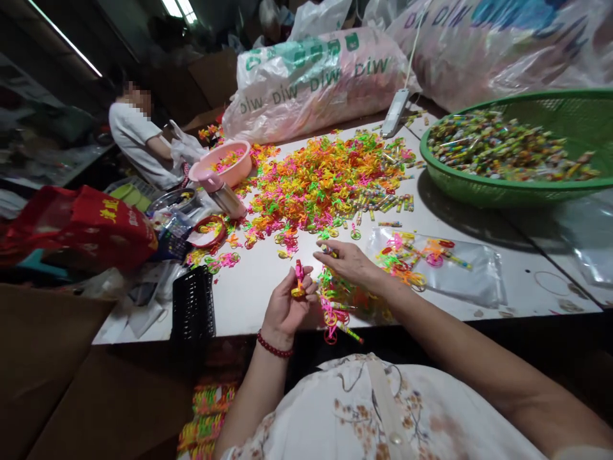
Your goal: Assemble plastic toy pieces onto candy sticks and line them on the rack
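My left hand (288, 305), palm up near the table's front edge, pinches a small pink and yellow plastic toy (298, 281) between thumb and fingers. Just to its right, my right hand (353, 263) grips a short candy-like tube (328, 250) with a patterned wrapper. Below my right hand lies a cluster of bright toy pieces (331, 314) with wheel-like rings and printed tubes among them. Beyond both hands spreads a large heap of orange, pink, green and yellow plastic toys (325, 182). More toys and tubes (402, 255) lie on a clear plastic bag (472, 275).
A green basket (507, 195) full of wrapped tubes stands at the right. Leftward are a pink basin (242, 167), a bottle (227, 198), a black plastic basket (192, 303) and a red bag (90, 223). Large plastic sacks (316, 83) line the back; another person (143, 137) is at far left.
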Demonstrator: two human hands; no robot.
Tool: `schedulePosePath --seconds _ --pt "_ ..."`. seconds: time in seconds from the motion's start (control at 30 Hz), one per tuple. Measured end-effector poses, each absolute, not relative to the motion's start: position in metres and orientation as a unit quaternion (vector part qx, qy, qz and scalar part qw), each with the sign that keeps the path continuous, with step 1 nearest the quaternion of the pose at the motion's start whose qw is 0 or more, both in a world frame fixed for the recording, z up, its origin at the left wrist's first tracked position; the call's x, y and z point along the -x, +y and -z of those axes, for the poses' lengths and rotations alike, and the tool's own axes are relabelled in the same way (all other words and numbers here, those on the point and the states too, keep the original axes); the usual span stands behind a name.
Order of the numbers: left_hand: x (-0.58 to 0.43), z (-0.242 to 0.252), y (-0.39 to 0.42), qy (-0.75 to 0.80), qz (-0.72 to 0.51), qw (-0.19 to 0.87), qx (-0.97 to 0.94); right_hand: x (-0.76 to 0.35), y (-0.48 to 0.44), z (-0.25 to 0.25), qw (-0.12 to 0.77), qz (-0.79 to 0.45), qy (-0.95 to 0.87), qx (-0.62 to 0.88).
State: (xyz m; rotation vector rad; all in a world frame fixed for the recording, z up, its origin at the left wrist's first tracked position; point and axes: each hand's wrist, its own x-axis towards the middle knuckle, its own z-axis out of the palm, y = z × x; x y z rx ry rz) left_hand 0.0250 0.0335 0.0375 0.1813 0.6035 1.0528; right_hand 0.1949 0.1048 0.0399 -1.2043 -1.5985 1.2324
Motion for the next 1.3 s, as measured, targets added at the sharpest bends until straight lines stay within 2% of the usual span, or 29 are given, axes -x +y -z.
schedulePosePath --seconds 0.1,0.2,0.3,0.43,0.63,0.8,1.1,1.3 --pt "-0.019 -0.034 0.035 0.309 -0.41 0.853 -0.09 -0.189 0.086 -0.041 0.319 -0.656 -0.556 0.398" --pt "-0.019 -0.029 0.038 0.354 -0.374 0.852 -0.093 -0.192 0.075 -0.041 0.301 -0.734 -0.507 0.337" --pt "-0.024 -0.027 0.041 0.364 -0.433 0.822 -0.065 -0.198 0.069 -0.04 0.339 -0.706 -0.507 0.36" --pt "-0.038 -0.03 0.037 0.361 -0.568 0.737 -0.068 -0.198 0.056 -0.035 0.412 -0.596 -0.547 0.42" --pt "-0.061 -0.035 0.027 0.416 -0.617 0.65 -0.153 -0.191 0.035 -0.023 0.425 -0.487 -0.633 0.426" --pt "-0.062 -0.027 0.03 0.435 -0.662 0.59 -0.158 -0.199 0.031 -0.026 0.382 -0.522 -0.642 0.411" --pt "-0.063 -0.022 0.029 0.408 -0.63 0.634 -0.186 -0.214 0.032 -0.035 0.349 -0.595 -0.586 0.425" --pt "-0.052 -0.016 0.03 0.456 -0.593 0.604 -0.274 -0.221 0.035 -0.032 0.38 -0.569 -0.567 0.459"
